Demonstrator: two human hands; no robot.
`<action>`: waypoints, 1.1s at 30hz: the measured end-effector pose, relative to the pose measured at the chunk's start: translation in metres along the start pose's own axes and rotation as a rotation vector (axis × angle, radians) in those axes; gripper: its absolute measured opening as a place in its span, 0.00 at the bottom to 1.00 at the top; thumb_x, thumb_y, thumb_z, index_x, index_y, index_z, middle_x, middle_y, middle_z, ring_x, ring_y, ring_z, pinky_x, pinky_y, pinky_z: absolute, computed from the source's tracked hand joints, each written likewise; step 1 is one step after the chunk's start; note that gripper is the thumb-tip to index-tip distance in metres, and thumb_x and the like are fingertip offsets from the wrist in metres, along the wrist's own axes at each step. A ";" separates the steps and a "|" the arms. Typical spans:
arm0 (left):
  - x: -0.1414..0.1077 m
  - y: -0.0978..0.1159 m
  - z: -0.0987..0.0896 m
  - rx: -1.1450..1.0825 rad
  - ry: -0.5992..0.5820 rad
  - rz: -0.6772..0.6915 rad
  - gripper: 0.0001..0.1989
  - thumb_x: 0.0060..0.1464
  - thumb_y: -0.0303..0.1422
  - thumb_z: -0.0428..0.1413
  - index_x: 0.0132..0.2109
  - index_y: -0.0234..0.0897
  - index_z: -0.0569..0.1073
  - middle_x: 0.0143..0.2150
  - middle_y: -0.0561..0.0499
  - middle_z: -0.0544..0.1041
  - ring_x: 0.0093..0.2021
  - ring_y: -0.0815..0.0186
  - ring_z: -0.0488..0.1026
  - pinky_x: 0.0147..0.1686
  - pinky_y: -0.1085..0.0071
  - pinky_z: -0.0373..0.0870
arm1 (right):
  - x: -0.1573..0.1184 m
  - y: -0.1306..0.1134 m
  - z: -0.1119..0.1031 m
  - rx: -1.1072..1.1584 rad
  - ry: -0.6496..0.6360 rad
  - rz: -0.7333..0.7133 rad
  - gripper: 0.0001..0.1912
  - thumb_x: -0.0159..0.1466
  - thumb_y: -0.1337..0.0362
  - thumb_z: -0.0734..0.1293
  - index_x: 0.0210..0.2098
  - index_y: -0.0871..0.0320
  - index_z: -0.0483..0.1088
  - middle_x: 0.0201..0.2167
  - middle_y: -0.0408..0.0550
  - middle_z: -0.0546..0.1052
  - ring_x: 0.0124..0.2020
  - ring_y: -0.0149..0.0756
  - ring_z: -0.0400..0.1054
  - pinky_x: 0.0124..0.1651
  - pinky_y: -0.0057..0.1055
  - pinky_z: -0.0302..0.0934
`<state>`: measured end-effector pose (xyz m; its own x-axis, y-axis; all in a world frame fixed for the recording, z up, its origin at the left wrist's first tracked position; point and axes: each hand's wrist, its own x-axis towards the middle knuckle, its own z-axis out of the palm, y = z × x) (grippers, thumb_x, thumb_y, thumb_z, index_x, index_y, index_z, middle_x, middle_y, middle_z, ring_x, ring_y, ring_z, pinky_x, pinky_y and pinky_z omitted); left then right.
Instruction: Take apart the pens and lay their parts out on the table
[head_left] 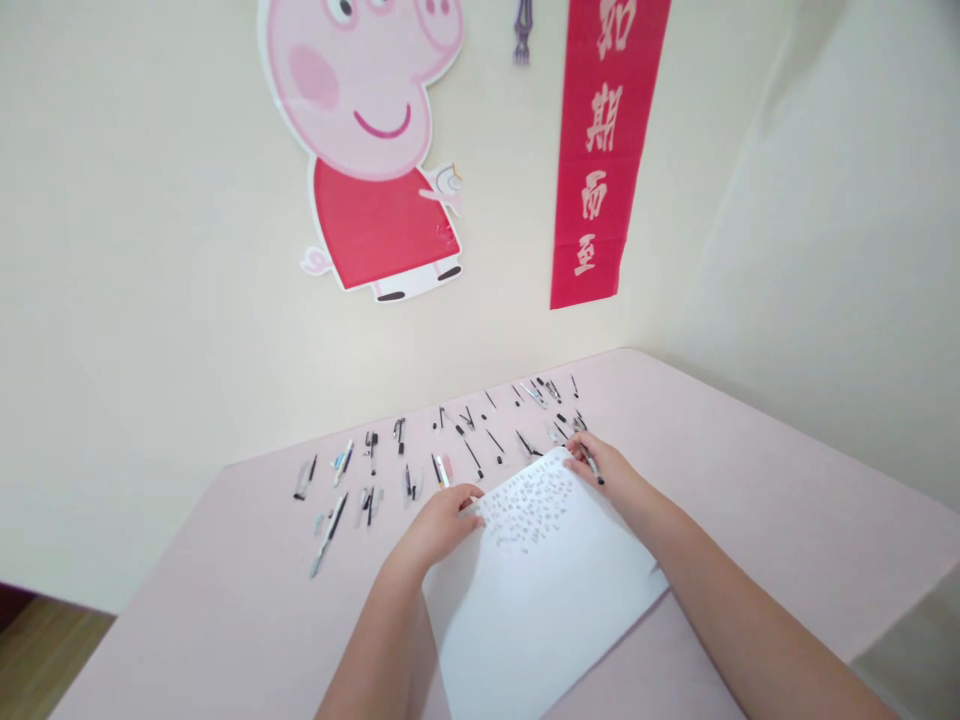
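A white sheet of paper lies at an angle on the pink table, its upper part covered with many small dark marks. My left hand is closed on the sheet's upper left edge, thumb and fingers pinching it. At the sheet's upper right corner, my right hand holds a dark pen, its fingertips touching the paper. Beyond the sheet, several pens and pen parts lie in rough rows. A longer black and white pen rests to the left of my left hand.
The pink table meets a pale wall at the back and right. On the wall are a pink pig cutout and a red banner with white characters. Wooden floor shows at the lower left.
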<state>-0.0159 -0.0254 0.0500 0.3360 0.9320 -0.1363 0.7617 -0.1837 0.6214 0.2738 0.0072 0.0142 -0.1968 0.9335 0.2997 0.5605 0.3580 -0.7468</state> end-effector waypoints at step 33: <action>0.015 -0.010 0.019 0.094 0.138 0.062 0.14 0.48 0.20 0.47 0.34 0.35 0.77 0.35 0.48 0.76 0.38 0.66 0.71 0.43 0.71 0.63 | -0.007 0.031 0.021 -0.168 0.199 0.408 0.09 0.57 0.69 0.58 0.38 0.55 0.61 0.25 0.42 0.68 0.25 0.32 0.64 0.27 0.25 0.53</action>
<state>-0.0075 -0.0162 0.0270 0.3096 0.9508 0.0115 0.7922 -0.2646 0.5499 0.2758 0.0124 -0.0233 0.2147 0.9689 0.1227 0.6852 -0.0599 -0.7259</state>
